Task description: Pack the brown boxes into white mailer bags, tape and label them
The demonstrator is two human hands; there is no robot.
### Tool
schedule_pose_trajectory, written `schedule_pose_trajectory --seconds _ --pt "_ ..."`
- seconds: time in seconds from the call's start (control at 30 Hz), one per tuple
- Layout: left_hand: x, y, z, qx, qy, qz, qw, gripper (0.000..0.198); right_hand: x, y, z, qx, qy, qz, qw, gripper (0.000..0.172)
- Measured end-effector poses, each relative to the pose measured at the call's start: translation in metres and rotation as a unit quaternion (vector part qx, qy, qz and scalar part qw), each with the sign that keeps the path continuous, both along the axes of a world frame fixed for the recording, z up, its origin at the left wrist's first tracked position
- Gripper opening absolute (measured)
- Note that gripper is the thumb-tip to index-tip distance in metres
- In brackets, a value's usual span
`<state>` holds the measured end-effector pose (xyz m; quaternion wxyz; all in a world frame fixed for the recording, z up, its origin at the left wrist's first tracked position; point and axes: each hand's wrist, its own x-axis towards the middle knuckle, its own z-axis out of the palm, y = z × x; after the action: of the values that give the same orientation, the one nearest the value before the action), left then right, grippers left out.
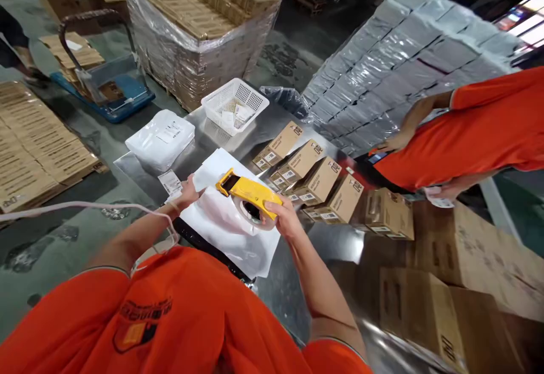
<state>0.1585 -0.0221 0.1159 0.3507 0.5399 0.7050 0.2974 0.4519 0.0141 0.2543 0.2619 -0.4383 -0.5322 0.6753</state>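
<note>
A stainless steel table point(191, 122) is set with a row of small cardboard boxes point(308, 173) and a white plastic basket point(235, 106). A white plastic bag point(229, 232) lies flat on it, touched at its edge by the left hand point(187, 192), whose grip cannot be told. Over the bag, a yellow tape dispenser point(250, 192) is held by the right hand point(283, 221), its fingers closed firmly around the body.

Orange short-sleeved shirt point(212, 317), pale sleeve trim point(106, 269), dark chest logo point(142, 323)

stainless steel table point(327, 243) | white plastic basket point(235, 106) | white poly bag point(160, 139) | labelled cartons point(308, 164) | white mailer point(250, 255)
</note>
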Motion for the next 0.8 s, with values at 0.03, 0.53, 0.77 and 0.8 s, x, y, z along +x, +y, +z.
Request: schedule_pose_trajectory --seconds 0.03,0.53,0.77,0.8 --pt "-0.008 0.004 0.004 0.007 0.005 0.014 1.0 0.066 0.0 0.0 0.0 -0.002 0.001 0.005 1.0 0.039" --pt "-0.008 0.05 0.08 0.027 0.195 -0.439 0.877 0.116 0.105 -0.027 0.002 -0.054 -0.038 0.041 0.997 0.039" --pt "-0.052 0.053 0.065 0.057 0.107 -0.431 0.894 0.104 0.173 -0.071 -0.105 -0.123 -0.019 -0.056 0.991 0.035" --pt "-0.061 0.053 0.062 0.063 0.101 -0.424 0.898 0.103 0.156 -0.068 -0.12 -0.126 -0.007 -0.055 0.991 0.035"
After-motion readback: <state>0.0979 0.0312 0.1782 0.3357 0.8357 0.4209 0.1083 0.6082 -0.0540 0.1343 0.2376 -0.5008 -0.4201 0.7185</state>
